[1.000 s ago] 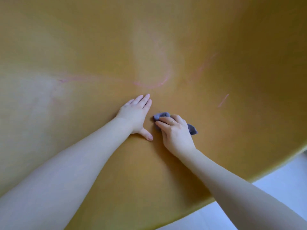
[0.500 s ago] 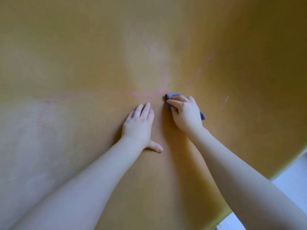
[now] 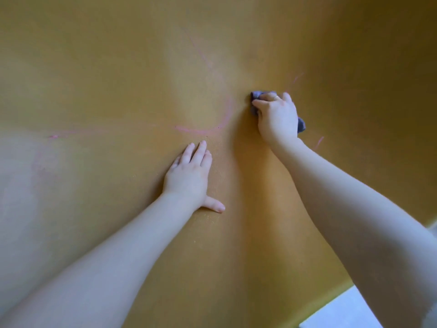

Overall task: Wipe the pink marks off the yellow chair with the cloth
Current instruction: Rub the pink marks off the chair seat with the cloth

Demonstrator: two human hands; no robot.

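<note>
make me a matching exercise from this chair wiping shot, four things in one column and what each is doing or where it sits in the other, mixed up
Column one
1. left hand
2. right hand
3. crumpled grey-blue cloth
4. curved pink chalk-like mark

Column two
A. bunched under gripping fingers, pressed to the yellow chair surface
B. lies flat, fingers straight, thumb spread out to the side
C. drawn on the yellow surface just beyond the flat hand's fingertips
D. curled around the cloth, a ring on one finger

Pairs: 1-B, 2-D, 3-A, 4-C
</note>
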